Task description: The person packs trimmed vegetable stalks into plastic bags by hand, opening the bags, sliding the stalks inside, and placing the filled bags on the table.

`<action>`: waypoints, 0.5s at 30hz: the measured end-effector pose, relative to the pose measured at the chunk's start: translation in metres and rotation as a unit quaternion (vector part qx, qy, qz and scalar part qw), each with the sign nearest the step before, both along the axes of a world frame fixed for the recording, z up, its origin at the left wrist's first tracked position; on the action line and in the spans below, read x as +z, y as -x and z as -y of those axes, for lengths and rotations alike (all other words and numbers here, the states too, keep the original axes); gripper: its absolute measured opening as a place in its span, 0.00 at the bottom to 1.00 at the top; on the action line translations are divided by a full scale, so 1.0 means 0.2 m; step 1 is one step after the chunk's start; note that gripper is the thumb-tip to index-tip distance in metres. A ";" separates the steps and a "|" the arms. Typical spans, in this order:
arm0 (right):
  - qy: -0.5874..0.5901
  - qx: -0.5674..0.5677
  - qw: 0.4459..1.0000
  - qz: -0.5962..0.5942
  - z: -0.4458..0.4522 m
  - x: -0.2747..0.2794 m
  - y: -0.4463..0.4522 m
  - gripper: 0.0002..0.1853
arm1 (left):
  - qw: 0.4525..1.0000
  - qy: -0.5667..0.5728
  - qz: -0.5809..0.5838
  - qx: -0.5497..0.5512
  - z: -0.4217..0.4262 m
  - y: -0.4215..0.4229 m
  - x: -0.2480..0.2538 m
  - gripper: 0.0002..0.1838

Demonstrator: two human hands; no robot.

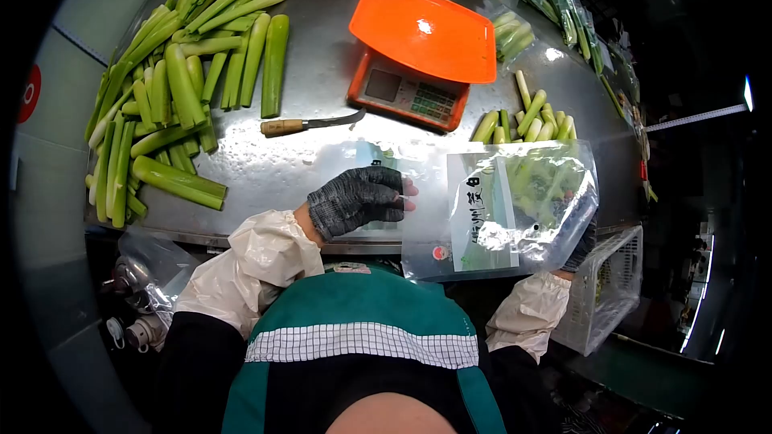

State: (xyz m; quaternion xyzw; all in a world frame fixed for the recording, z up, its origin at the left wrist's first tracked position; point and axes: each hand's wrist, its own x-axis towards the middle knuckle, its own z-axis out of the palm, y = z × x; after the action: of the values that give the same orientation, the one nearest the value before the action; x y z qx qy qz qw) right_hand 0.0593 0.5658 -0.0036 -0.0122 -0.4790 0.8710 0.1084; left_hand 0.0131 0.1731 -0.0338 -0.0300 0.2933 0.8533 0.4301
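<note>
My left hand (358,202), in a dark grey glove with bare fingertips, is at the table's front edge. Its fingers point right, loosely bent and slightly apart, close to the left end of a clear plastic bag (426,233). Under that hand, a flat printed bag (378,157) lies on the metal. My right hand (585,245) grips the clear bag at its right end and is partly hidden behind the plastic. This bag carries a printed label with dark characters. Green shows through its right part; whether that lies inside or behind, I cannot tell.
Cut green stalks (185,96) are heaped at left. A curved knife (310,123) with a wooden handle lies mid-table. Behind it stands an orange scale (422,28). Shorter stalks (535,116) lie at right, with filled bags (555,12) beyond. A white crate (607,289) stands below right.
</note>
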 end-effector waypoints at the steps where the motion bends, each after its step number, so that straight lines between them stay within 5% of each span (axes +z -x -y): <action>1: 0.016 0.007 1.000 0.000 0.03 -0.03 -0.01 0.25 | 1.000 0.006 -0.002 0.006 0.02 -0.01 -0.03 0.20; 4: 0.079 0.036 0.996 -0.010 0.06 -0.12 -0.02 0.25 | 0.987 0.161 -0.004 0.025 0.07 -0.01 -0.08 0.20; 7: 0.192 0.112 0.974 -0.043 0.04 -0.22 -0.01 0.24 | 0.987 0.147 0.055 -0.046 0.12 -0.01 -0.18 0.19; 10: 0.092 0.032 0.995 0.003 0.27 -0.11 -0.01 0.23 | 0.979 0.167 0.072 -0.094 0.11 -0.03 -0.22 0.16; 15: 0.191 0.157 0.969 -0.030 0.41 -0.05 -0.03 0.23 | 0.960 0.177 0.146 -0.160 0.03 -0.04 -0.42 0.16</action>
State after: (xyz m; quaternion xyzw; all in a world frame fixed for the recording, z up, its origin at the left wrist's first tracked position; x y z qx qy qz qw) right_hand 0.0661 0.4839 -0.0136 0.0688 -0.2966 0.9523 -0.0196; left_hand 0.0214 0.1674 -0.1187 -0.1831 0.3744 0.6943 0.5868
